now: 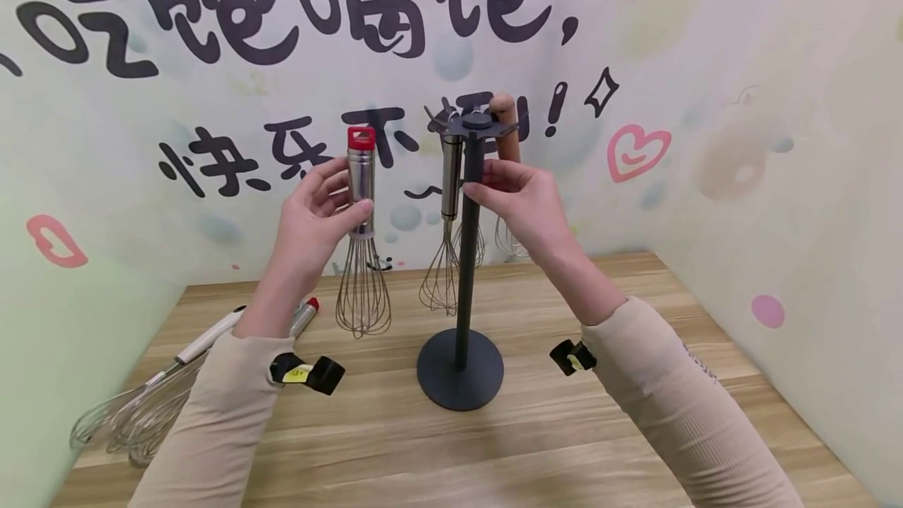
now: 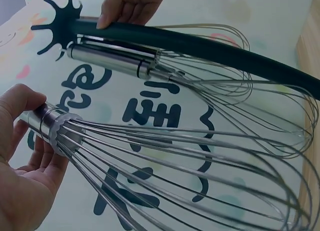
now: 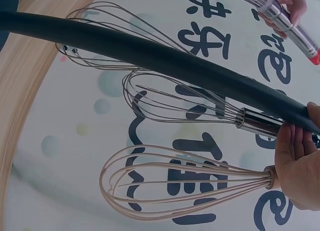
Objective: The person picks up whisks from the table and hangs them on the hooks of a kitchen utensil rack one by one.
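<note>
Watching: from my remote seat I see 2 bare hands raised above a wooden table point(image 1: 536, 445), working at a dark hanging rack point(image 1: 462, 257).
Left hand: my left hand point(image 1: 313, 214) has fingers and thumb curled round the steel handle of a red-capped whisk point(image 1: 361, 234), held upright with its wires down, clear of the table and just left of the rack.
Right hand: my right hand point(image 1: 518, 202) pinches the rack's pole just under the slotted top disc point(image 1: 474, 124); thumb and fingertips close on it.
Rack contents: I count 1 steel-handled whisk point(image 1: 446, 234) hanging on the near side, 1 wooden-handled whisk point(image 1: 505, 139) behind my right hand, and wires of what may be a further 1 behind the pole; I cannot tell for sure.
Table stock: a pile of spare whisks point(image 1: 141, 406) lies at the left edge, well apart from the rack's round base point(image 1: 460, 371).
Risk, tangling: the held whisk's wires hang near those of the steel-handled one, so I judge they could snag if brought in low.
Risk, tipping: the rack is tall on a small base; a sideways push at the disc could rock it if my grip on the pole loosens.
Risk, missed slot: the red cap looks wide, so it may catch on the disc's prongs rather than seat.
</note>
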The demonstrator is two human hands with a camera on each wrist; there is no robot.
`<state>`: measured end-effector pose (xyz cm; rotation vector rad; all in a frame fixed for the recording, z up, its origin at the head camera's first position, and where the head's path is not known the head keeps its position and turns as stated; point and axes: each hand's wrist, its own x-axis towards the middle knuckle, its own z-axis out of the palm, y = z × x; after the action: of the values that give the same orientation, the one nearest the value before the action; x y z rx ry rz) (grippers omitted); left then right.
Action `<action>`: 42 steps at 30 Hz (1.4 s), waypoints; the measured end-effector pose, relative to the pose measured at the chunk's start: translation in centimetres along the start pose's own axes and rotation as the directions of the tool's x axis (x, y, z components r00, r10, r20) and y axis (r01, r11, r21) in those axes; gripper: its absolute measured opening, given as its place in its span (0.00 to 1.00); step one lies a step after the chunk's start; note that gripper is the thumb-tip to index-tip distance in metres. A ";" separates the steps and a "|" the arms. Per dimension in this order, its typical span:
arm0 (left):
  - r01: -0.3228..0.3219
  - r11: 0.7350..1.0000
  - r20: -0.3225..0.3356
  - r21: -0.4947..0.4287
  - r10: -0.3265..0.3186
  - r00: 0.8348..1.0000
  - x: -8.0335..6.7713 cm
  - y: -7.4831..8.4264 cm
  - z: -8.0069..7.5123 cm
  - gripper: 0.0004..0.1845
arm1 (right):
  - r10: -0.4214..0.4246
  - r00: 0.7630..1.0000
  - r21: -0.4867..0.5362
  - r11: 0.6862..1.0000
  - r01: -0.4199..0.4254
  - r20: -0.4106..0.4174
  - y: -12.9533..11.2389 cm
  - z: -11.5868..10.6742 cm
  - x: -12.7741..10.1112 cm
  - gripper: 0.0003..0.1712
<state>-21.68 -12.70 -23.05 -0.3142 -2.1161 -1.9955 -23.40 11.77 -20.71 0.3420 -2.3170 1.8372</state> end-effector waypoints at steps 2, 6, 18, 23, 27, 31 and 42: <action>-0.011 1.000 0.001 -0.003 0.011 1.000 0.1 0.3 0.3 0.31 | -0.001 1.000 0.003 1.000 0.001 0.002 0.0 0.0 0.0 0.21; -0.029 1.000 -0.002 -0.011 0.029 1.000 0.2 0.9 0.8 0.31 | -0.006 1.000 0.010 1.000 0.006 0.000 0.0 0.0 0.1 0.21; -0.158 0.987 -0.011 0.026 0.158 0.987 0.6 1.3 2.6 0.31 | -0.001 1.000 0.013 1.000 0.001 0.004 0.1 -0.1 0.1 0.21; -0.226 0.970 0.013 0.086 0.226 0.974 0.6 1.3 3.4 0.29 | -0.003 1.000 0.012 1.000 0.003 -0.002 0.2 0.0 0.1 0.20; -0.277 0.957 0.031 0.087 0.276 0.961 0.7 1.5 3.7 0.29 | -0.010 1.000 0.015 1.000 0.010 -0.003 0.2 0.0 0.0 0.20; -0.296 0.952 0.031 0.074 0.295 0.955 0.8 1.7 3.9 0.30 | -0.011 1.000 0.021 1.000 0.011 -0.005 0.2 0.1 0.0 0.20; -0.314 0.946 0.028 0.083 0.313 0.949 1.0 1.6 4.1 0.31 | -0.021 1.000 0.016 1.000 0.021 -0.008 0.2 0.2 0.0 0.20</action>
<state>-22.19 -8.53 -21.46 -0.6100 -2.0049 -1.7205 -23.42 11.64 -20.91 0.3588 -2.2860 1.8445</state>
